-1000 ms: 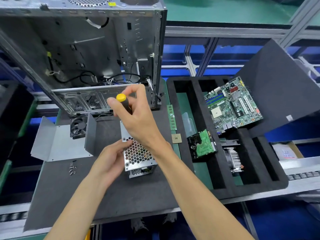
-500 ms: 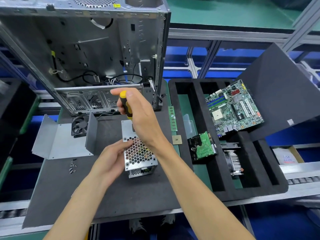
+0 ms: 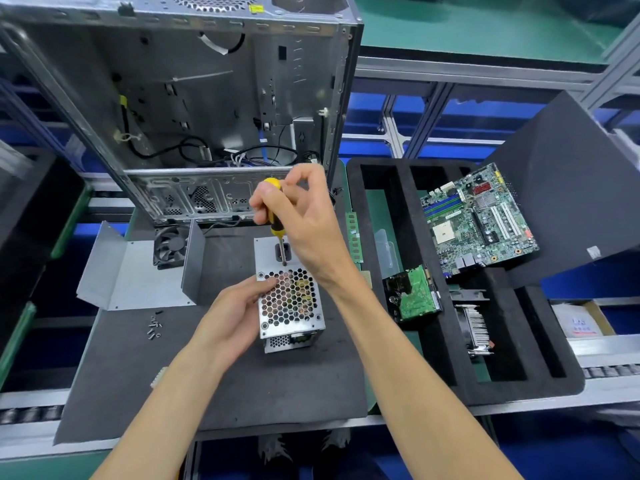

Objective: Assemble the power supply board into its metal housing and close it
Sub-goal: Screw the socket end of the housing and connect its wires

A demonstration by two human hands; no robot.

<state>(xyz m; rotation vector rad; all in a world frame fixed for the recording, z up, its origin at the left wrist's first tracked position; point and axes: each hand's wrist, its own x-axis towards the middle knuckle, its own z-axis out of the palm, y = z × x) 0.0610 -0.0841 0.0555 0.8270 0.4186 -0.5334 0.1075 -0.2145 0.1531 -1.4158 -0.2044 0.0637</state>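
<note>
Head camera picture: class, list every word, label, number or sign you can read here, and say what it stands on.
Nothing here can be read for certain.
Yellow sticker on the computer case: print too small.
White label on the foam lid: blurred.
Blue marks on the white packet in the cardboard box: blurred.
Markings on the green circuit board: too small.
Power supply housing and screwdriver: no visible text.
</note>
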